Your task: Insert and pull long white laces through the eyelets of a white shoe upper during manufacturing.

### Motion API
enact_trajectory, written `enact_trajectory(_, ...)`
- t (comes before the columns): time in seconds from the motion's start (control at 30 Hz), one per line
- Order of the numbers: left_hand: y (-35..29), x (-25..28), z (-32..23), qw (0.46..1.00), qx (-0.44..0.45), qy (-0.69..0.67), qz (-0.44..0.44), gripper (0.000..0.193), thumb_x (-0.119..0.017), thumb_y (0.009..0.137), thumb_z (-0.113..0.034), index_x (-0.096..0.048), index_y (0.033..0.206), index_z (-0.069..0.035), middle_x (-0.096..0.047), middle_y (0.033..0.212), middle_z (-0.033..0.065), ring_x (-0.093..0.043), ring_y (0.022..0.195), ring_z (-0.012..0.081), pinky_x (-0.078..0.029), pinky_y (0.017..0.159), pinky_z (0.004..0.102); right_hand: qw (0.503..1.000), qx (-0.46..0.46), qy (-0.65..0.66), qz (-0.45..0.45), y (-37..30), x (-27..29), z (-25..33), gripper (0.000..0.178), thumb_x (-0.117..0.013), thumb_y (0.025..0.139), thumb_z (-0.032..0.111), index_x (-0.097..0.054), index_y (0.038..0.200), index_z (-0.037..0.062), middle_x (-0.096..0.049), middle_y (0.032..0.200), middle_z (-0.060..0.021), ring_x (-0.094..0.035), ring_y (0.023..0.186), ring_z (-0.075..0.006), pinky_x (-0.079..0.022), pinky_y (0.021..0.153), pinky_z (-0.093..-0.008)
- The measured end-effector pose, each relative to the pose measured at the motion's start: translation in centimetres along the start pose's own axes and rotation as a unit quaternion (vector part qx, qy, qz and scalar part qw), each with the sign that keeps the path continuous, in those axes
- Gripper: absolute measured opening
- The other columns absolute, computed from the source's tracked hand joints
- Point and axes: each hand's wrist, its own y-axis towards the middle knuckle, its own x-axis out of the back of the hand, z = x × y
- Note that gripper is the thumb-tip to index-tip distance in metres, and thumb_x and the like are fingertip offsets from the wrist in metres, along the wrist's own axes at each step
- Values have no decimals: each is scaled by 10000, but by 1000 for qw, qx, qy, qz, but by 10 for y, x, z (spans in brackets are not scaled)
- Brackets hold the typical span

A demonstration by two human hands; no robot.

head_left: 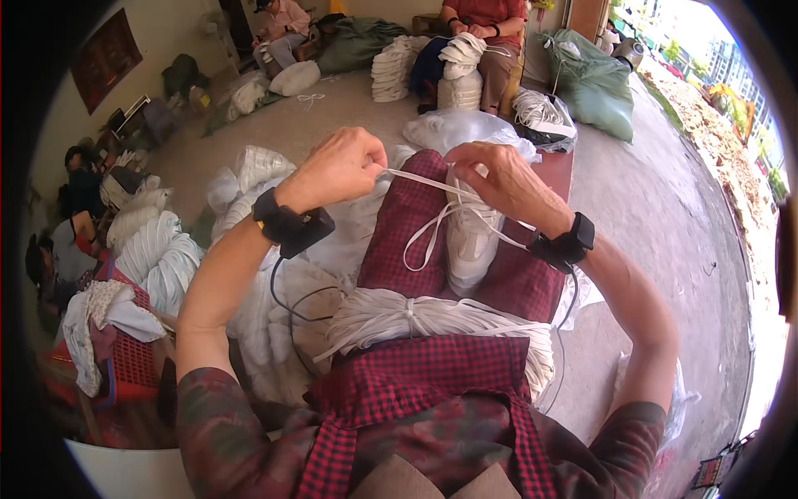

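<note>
A white shoe lies on my lap over the red-and-black checked apron, between my two hands. My left hand is closed in a pinch on one end of a white shoelace. That lace is stretched across to the shoe, and a loose loop of it hangs at the shoe's left side. My right hand bends over the far part of the shoe, thumb and fingers pinched together; what they hold is hidden. A thick bundle of white laces, tied in the middle, rests across my lap nearer to me.
White shoes in clear plastic are heaped at my left. A red basket with cloths stands at lower left. Ahead, a person in red sits by stacked white shoe parts. A green sack stands at far right.
</note>
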Motion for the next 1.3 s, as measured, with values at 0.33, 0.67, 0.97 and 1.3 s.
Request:
enact_trajectory(0.33,6,-7,-31,986,-18,-165,31,126,-651,871,-96,-700,894,18,-572,615,24,-512,573,78,-428,546,295,987,-75,139,9,-7,11,32,203,-659,943,151,-681,939,-50,-645,709,-38,-559,624,-100,-449,579,-284)
enact_trajectory(0.67,65,-167,-40,964,-232,-40,-125,325,-624,748,-58,-576,1067,-23,-569,1103,171,-578,1012,348,-494,904,451,949,-211,215,-92,-91,31,11,198,-625,993,165,-616,862,16,-497,715,78,-408,652,-11,-313,550,-198)
enact_trajectory(0.97,75,-199,-51,940,-292,-85,-151,169,-621,776,-53,-521,885,30,-491,925,195,-583,855,316,-457,740,379,959,-146,223,-96,-128,16,-10,291,-638,1006,275,-639,891,7,-566,711,18,-466,639,-49,-382,568,-213)
enact_trajectory(1.3,39,-156,-81,915,-188,-326,-145,105,-574,836,-82,-588,877,13,-599,760,160,-608,742,294,-459,692,416,940,-170,264,-132,-111,39,-11,278,-606,1012,311,-642,939,45,-584,775,38,-510,693,-77,-393,584,-223)
